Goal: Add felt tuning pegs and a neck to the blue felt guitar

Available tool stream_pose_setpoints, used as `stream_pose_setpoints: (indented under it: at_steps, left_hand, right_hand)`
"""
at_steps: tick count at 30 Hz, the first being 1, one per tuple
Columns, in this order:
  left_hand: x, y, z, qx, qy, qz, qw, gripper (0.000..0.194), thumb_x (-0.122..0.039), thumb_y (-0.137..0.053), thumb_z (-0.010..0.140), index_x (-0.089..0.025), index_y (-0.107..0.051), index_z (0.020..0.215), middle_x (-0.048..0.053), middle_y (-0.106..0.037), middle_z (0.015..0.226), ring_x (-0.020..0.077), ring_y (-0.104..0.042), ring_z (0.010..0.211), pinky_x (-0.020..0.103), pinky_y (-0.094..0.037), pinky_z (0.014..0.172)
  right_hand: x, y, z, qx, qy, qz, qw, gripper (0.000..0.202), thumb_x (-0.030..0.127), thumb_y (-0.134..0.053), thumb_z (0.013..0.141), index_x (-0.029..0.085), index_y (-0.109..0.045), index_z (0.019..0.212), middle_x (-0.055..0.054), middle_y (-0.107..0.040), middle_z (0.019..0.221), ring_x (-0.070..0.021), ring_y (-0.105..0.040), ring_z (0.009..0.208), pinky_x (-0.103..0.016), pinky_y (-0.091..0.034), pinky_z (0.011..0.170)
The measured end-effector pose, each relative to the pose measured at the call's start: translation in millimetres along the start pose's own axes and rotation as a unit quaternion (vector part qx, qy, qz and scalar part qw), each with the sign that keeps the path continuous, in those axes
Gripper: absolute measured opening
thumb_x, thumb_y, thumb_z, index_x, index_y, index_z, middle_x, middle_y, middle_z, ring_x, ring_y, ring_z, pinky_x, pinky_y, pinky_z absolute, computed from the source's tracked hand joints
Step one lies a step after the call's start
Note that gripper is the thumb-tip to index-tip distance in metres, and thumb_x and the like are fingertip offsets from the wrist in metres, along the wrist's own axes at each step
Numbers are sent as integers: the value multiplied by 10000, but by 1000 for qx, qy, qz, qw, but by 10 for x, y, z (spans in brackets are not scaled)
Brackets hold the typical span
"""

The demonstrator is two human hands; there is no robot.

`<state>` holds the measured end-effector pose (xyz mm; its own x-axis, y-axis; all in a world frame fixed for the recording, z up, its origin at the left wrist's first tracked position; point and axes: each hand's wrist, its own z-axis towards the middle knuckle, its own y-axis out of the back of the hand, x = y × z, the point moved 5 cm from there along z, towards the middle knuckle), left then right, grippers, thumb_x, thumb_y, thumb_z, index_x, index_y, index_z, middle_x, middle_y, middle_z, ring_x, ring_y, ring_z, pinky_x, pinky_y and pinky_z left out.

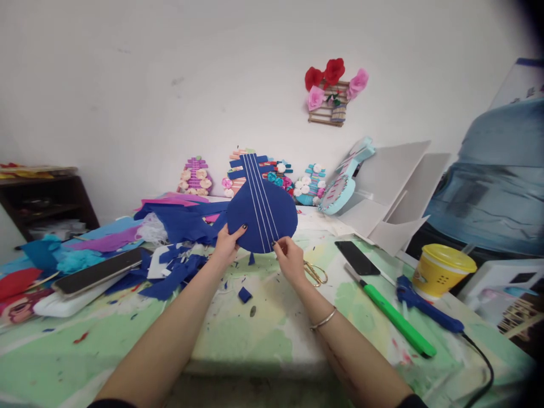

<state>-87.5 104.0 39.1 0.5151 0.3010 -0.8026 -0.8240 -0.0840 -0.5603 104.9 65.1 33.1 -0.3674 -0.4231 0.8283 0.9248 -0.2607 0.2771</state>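
A dark blue paper lute [272, 212] stands tilted up above the table, its neck and pegs pointing away from me and white strings running down its front. My left hand [228, 241] grips its lower left edge, thumb on the front face; the other fingers are hidden behind. At the lower right edge, my right hand [289, 258] pinches the rim near the lower ends of the strings. Gold-handled scissors [315, 273] lie on the table just beside my right wrist. A small blue scrap [245, 294] rests below the lute.
Blue offcuts [178, 272] and a phone [100, 272] lie to the left. On the right are a black phone [357, 258], a green utility knife [399, 320], a blue glue gun [429, 306] and a yellow tub [444, 269]. Decorated paper lutes [312, 184] line the wall.
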Motion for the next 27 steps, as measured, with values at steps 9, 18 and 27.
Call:
stream_pose_setpoints:
  at_steps: [9, 18, 27]
  left_hand:
    - [4, -51, -22, -12, -57, -48, 997, 416, -134, -776, 648, -182, -627, 1034, 64, -722, 986, 166, -676, 873, 370, -520, 897]
    - [37, -68, -39, -4, -30, -72, 997, 388, -117, -783, 618, -176, -642, 974, 48, -727, 900, 153, -670, 772, 351, -548, 820]
    - [3, 130, 78, -38, -8, -53, 998, 342, -66, -767, 596, -157, -646, 903, 42, -723, 845, 148, -668, 728, 376, -538, 829]
  right_hand:
    - [-133, -317, -118, 145, -200, 246, 937, 283, 429, -664, 726, 167, -566, 763, -87, -682, 779, -142, -632, 534, -260, -474, 512]
    - [-54, -394, -229, 271, -278, 409, 826, 119, 71, -663, 596, 86, -626, 708, 46, -470, 493, -23, -324, 383, -179, -263, 392]
    - [-74, 576, 295, 62, -151, 557, 814, 196, -22, -489, 692, 173, -482, 699, 102, -288, 502, -42, -254, 400, -146, -259, 421]
